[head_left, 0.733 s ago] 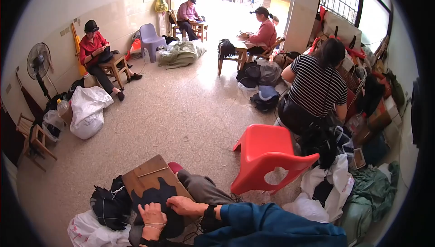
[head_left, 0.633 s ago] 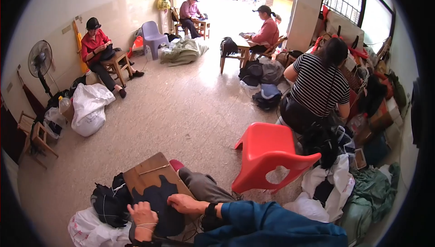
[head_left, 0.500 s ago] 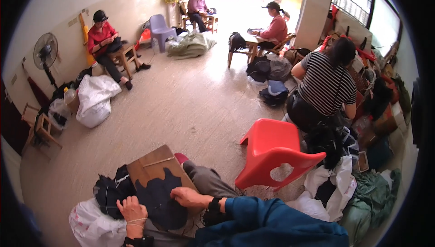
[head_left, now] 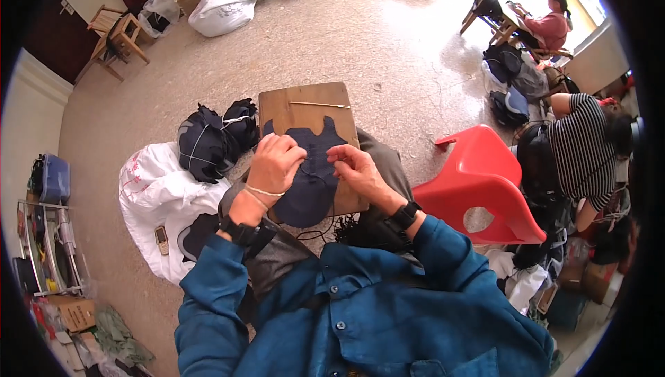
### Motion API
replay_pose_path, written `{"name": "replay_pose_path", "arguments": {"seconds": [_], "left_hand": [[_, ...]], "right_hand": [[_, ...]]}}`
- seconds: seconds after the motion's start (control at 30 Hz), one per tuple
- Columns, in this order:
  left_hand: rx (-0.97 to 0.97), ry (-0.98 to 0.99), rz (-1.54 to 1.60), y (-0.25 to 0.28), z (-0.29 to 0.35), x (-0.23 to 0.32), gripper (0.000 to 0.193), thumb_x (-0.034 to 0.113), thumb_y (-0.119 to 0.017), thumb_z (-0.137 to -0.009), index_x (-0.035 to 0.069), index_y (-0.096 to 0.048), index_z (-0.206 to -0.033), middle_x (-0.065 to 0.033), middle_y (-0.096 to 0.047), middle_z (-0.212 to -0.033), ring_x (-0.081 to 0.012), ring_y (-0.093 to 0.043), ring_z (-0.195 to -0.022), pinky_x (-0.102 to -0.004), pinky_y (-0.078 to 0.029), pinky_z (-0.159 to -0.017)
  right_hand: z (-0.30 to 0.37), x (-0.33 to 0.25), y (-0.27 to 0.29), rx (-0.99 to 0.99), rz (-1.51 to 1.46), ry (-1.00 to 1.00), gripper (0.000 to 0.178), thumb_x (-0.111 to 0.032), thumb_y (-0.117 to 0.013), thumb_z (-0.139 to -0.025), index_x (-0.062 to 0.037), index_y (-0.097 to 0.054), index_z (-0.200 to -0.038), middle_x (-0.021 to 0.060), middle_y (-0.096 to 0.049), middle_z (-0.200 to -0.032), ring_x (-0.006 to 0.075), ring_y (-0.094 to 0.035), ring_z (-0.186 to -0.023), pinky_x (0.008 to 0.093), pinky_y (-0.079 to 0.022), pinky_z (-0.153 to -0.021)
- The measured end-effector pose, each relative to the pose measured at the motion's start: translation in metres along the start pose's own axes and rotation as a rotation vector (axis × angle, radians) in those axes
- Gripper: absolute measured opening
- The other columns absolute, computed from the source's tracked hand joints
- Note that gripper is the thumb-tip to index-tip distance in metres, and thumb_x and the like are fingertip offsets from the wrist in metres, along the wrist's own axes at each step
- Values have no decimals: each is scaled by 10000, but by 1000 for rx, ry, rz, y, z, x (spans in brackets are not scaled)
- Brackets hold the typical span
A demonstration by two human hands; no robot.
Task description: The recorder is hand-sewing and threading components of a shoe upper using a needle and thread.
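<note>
L hand (head_left: 277, 164) & R hand (head_left: 357, 169), fingers curled, hold unclear, apparently work dark cloth (head_left: 305, 204) on wooden board (head_left: 298, 117); next move prob. needs steady fingertips.

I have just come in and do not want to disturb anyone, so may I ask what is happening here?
A person in a blue shirt has the left hand and right hand at a dark cloth on a wooden board. The fingers are bent in; whether they hold something thin is too small to tell. A thin stick lies toward the board's far edge. To the left, dark bundles sit by a white bag. To the right is a red chair.
</note>
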State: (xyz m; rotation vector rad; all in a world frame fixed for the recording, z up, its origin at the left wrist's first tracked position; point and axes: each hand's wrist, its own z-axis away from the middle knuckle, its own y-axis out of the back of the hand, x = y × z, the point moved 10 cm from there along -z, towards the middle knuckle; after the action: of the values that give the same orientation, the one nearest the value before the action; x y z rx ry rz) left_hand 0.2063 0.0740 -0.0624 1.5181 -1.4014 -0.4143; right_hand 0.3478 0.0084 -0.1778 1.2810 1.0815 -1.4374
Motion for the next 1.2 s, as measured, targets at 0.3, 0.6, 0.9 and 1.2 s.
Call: {"name": "replay_pose_path", "arguments": {"seconds": [0.3,0.6,0.9,1.2], "left_hand": [[207,326,77,33,38,-50,232,62,-733,-788,35,-673,-1011,-138,-632,-1021,-344,-615,-970,-408,-486,-880],[-121,372,-168,-17,87,-61,153,228,-783,-749,126,-685,-809,-45,-588,-907,-255,-555,-973,-430,-375,-919],[-164,390,-161,-36,78,-68,115,202,-762,-764,132,-673,-788,-52,-584,-858,-257,-563,-942,-418,-377,-892],[-171,423,-147,-52,74,-78,76,159,-711,-785,135,-641,-766,-58,-580,-857,-270,-565,-936,-435,-379,-885]], "right_hand": [[3,-3,2,61,295,99,243,-18,-575,-899,-13,-628,-1136,124,-680,-1038,200,-671,-846,312,-544,-754],[13,-32,-74,-202,805,460,150,-51,-607,-853,-21,-694,-972,145,-612,-907,353,-619,-932,439,-509,-821],[1,-13,-71,-135,835,358,253,-48,-567,-902,-27,-639,-1143,160,-592,-966,378,-624,-932,451,-515,-781],[-6,-13,-76,-210,888,312,303,-47,-530,-907,-32,-619,-1196,183,-603,-995,395,-652,-897,465,-537,-761]]}}
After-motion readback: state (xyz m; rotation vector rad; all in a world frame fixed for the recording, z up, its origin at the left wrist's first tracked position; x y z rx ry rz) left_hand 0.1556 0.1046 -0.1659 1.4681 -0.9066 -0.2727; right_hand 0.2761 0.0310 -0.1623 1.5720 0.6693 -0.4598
